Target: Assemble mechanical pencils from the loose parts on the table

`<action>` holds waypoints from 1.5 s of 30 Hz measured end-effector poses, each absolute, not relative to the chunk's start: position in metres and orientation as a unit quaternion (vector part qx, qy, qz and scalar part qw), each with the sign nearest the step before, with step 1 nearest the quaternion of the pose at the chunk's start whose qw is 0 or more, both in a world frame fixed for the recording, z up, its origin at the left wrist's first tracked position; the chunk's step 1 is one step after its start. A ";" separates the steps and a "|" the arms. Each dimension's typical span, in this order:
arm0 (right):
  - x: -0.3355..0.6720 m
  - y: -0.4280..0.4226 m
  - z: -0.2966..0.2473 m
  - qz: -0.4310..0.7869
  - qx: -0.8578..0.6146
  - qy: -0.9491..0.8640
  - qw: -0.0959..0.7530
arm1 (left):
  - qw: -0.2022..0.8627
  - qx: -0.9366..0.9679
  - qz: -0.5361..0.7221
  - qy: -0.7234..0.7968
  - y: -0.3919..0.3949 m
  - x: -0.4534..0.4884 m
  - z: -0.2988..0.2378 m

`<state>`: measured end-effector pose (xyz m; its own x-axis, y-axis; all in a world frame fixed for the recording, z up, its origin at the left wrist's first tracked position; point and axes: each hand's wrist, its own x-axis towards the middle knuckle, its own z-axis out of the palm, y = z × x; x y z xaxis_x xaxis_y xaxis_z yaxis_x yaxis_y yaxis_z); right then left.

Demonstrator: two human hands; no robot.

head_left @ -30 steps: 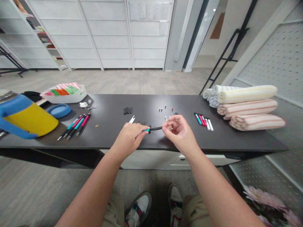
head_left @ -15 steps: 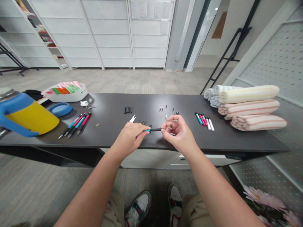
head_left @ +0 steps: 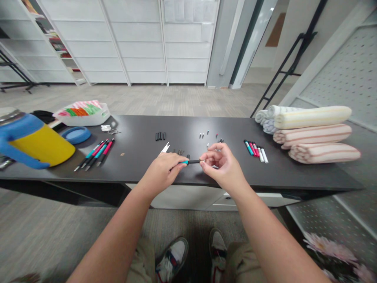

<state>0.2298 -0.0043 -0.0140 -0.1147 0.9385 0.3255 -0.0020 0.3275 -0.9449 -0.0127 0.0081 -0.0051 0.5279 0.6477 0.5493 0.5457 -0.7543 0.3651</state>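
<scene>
Between my two hands a black and teal pen (head_left: 193, 161) lies level above the front of the dark table. My left hand (head_left: 163, 169) is closed round its teal part, which is mostly covered by the fingers. My right hand (head_left: 220, 163) pinches the black end between thumb and fingertips. White slender pieces (head_left: 165, 147) show just beyond my left hand, and small dark parts (head_left: 180, 152) lie behind the pen. Past my right hand are several tiny caps (head_left: 202, 135) and a small dark cluster (head_left: 221, 140).
Assembled pens (head_left: 96, 154), a yellow and blue jug (head_left: 44, 137), a blue lid (head_left: 75, 135) and a white basket (head_left: 104, 114) stand left. Black tubes (head_left: 160, 136) lie mid-table. Coloured and white barrels (head_left: 255, 151) and rolled towels (head_left: 316, 135) are right.
The view has shifted very slightly. Both hands keep the same hold on the pen, with no clear movement of its parts.
</scene>
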 end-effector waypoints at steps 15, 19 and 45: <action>0.228 -0.005 -0.013 0.439 -0.385 -0.610 0.536 | 0.108 0.864 0.353 0.343 0.007 -0.013 -0.005; 0.228 -0.005 -0.013 0.441 -0.387 -0.610 0.533 | 0.116 0.862 0.351 0.346 0.007 -0.012 -0.005; 0.229 -0.007 -0.010 0.289 -0.435 -0.730 0.441 | 0.082 0.872 0.343 0.340 0.008 -0.010 -0.003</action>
<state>0.2287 -0.0074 -0.0104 -0.2321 0.8901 0.3921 0.3812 0.4541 -0.8053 -0.0103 0.0077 -0.0030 0.5346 0.6484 0.5419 0.5362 -0.7559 0.3755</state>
